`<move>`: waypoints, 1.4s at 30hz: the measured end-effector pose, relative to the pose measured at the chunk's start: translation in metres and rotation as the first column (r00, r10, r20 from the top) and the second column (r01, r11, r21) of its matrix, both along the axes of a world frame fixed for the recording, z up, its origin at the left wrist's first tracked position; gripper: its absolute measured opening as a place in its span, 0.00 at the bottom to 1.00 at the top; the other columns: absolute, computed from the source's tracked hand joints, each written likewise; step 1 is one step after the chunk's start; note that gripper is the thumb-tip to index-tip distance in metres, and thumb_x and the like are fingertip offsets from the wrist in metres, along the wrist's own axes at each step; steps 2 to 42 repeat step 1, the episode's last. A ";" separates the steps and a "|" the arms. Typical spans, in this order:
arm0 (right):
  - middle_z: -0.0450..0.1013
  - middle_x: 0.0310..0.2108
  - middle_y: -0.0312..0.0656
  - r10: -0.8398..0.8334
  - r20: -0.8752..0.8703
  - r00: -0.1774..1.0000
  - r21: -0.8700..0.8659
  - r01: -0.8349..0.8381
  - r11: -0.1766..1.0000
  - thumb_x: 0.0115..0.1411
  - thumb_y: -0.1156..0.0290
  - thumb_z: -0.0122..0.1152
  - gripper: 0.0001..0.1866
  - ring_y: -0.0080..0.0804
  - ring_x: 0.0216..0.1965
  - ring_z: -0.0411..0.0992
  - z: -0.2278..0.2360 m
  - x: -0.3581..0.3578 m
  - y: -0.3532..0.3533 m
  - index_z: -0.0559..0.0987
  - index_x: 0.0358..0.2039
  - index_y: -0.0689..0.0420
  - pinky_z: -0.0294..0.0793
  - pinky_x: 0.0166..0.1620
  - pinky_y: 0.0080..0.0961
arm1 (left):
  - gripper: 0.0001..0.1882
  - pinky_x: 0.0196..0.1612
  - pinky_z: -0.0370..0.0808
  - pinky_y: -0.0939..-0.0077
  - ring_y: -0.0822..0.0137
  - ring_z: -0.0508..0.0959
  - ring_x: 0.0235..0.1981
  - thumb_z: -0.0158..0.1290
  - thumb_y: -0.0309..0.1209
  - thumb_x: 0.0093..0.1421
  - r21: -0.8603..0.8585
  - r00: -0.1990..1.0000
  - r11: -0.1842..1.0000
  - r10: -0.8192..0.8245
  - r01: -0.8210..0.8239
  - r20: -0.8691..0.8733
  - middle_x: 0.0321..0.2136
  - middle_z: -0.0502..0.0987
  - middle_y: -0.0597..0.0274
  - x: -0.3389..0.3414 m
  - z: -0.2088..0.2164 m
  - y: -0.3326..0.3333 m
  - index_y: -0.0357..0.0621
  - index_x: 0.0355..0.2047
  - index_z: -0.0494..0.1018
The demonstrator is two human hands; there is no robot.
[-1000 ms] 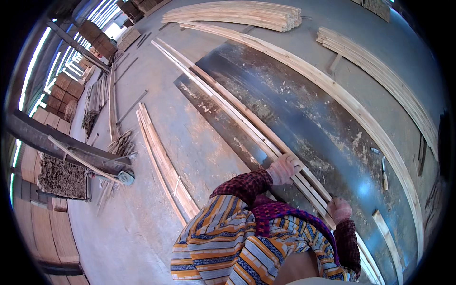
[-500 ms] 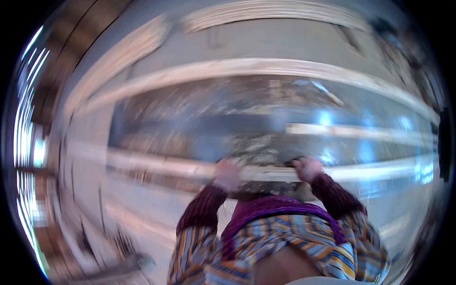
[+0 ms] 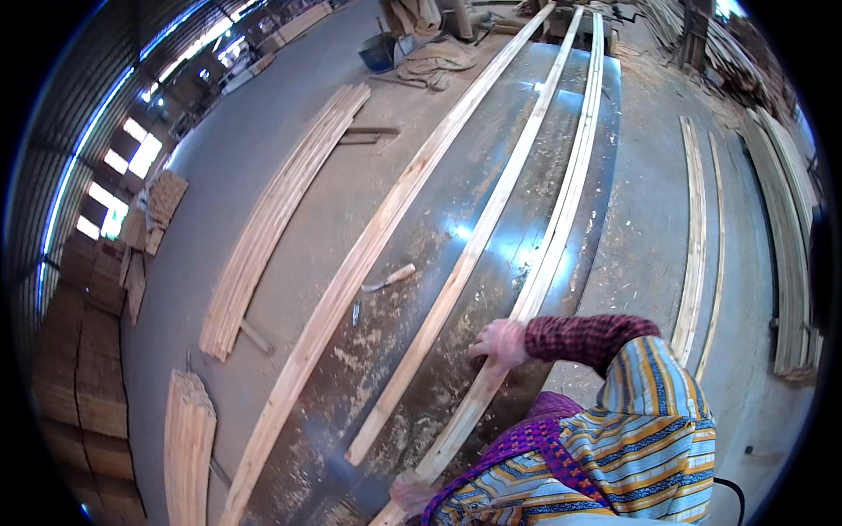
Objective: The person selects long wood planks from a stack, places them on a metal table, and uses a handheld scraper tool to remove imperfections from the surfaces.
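Note:
Long pale wooden strips lie lengthwise on a dark, shiny metal-topped table (image 3: pixel 469 351) scattered with shavings. My right hand (image 3: pixel 504 344) is closed over the nearest wooden strip (image 3: pixel 465 414), which seems to be a pair lying side by side farther along. Lower down the same strip is my left hand (image 3: pixel 410 493), blurred and close to the picture's bottom edge; it appears to be gripping the wood. Left of these, a second strip (image 3: pixel 447 300) runs alongside, its near end on the table. A third, wider strip (image 3: pixel 351 267) follows the table's far-left side.
A wooden-handled tool (image 3: pixel 401 273) rests between strips. Bundled strips (image 3: pixel 282 219) and another stack (image 3: pixel 188 443) stand left of the table. Strips (image 3: pixel 693 237) lie on the right, with a larger timber pile (image 3: pixel 781 237) beyond. A dark bucket (image 3: pixel 377 53) stands far back.
My view has swung round, so the strips now run away from me instead of across. My hands stay on the near strip, now farther apart.

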State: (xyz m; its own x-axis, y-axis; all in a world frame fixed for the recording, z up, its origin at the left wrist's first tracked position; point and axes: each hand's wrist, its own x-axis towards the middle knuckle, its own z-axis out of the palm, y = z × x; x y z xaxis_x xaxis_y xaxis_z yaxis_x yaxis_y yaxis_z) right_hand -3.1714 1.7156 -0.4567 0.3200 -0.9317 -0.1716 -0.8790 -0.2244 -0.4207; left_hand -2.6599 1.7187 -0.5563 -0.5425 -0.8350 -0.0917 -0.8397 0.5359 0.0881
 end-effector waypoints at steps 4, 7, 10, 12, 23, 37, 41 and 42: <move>0.76 0.46 0.45 0.029 -0.119 0.993 -0.015 -0.031 0.999 0.45 0.39 0.69 0.41 0.44 0.52 0.74 0.000 -0.018 0.004 0.74 0.56 0.46 0.74 0.51 0.45 | 0.21 0.18 0.72 0.73 0.76 0.74 0.12 0.67 0.61 0.43 -0.011 1.000 1.000 -0.009 0.009 0.004 0.10 0.70 0.87 0.014 0.010 -0.005 0.62 0.16 0.76; 0.76 0.46 0.45 0.029 -0.119 0.993 -0.015 -0.031 0.999 0.45 0.39 0.69 0.41 0.44 0.52 0.74 0.000 -0.018 0.004 0.74 0.56 0.46 0.74 0.51 0.45 | 0.21 0.18 0.72 0.73 0.76 0.74 0.12 0.67 0.61 0.43 -0.011 1.000 1.000 -0.009 0.009 0.004 0.10 0.70 0.87 0.014 0.010 -0.005 0.62 0.16 0.76; 0.76 0.46 0.45 0.029 -0.119 0.993 -0.015 -0.031 0.999 0.45 0.39 0.69 0.41 0.44 0.52 0.74 0.000 -0.018 0.004 0.74 0.56 0.46 0.74 0.51 0.45 | 0.21 0.18 0.72 0.73 0.76 0.74 0.12 0.67 0.61 0.43 -0.011 1.000 1.000 -0.009 0.009 0.004 0.10 0.70 0.87 0.014 0.010 -0.005 0.62 0.16 0.76; 0.76 0.46 0.45 0.029 -0.119 0.993 -0.015 -0.031 0.999 0.45 0.39 0.69 0.41 0.44 0.52 0.74 0.000 -0.018 0.004 0.74 0.56 0.46 0.74 0.51 0.45 | 0.21 0.18 0.72 0.73 0.76 0.74 0.12 0.67 0.61 0.43 -0.011 1.000 1.000 -0.009 0.009 0.004 0.10 0.70 0.87 0.014 0.010 -0.005 0.62 0.16 0.76; 0.76 0.46 0.45 0.029 -0.119 0.993 -0.015 -0.031 0.999 0.45 0.39 0.69 0.41 0.44 0.52 0.74 0.000 -0.018 0.004 0.74 0.56 0.46 0.74 0.51 0.45 | 0.21 0.18 0.72 0.73 0.76 0.74 0.12 0.67 0.61 0.43 -0.011 1.000 1.000 -0.009 0.009 0.004 0.10 0.70 0.87 0.014 0.010 -0.005 0.62 0.16 0.76; 0.76 0.46 0.45 0.029 -0.119 0.993 -0.015 -0.031 0.999 0.45 0.39 0.69 0.41 0.44 0.52 0.74 0.000 -0.018 0.004 0.74 0.56 0.46 0.74 0.51 0.45 | 0.21 0.18 0.72 0.73 0.76 0.74 0.12 0.67 0.61 0.43 -0.011 1.000 1.000 -0.009 0.009 0.004 0.10 0.70 0.87 0.014 0.010 -0.005 0.62 0.16 0.76; 0.76 0.46 0.45 0.029 -0.119 0.993 -0.015 -0.031 0.999 0.45 0.39 0.69 0.41 0.44 0.52 0.74 0.000 -0.018 0.004 0.74 0.56 0.46 0.74 0.51 0.45 | 0.21 0.18 0.72 0.73 0.76 0.74 0.12 0.67 0.61 0.43 -0.011 1.000 1.000 -0.009 0.009 0.004 0.10 0.70 0.87 0.014 0.010 -0.005 0.62 0.16 0.76; 0.76 0.46 0.45 0.029 -0.119 0.993 -0.015 -0.031 0.999 0.45 0.39 0.69 0.41 0.44 0.52 0.74 0.000 -0.018 0.004 0.74 0.56 0.46 0.74 0.51 0.45 | 0.21 0.18 0.72 0.73 0.76 0.74 0.12 0.67 0.61 0.43 -0.011 1.000 1.000 -0.009 0.009 0.004 0.10 0.70 0.87 0.014 0.010 -0.005 0.62 0.16 0.76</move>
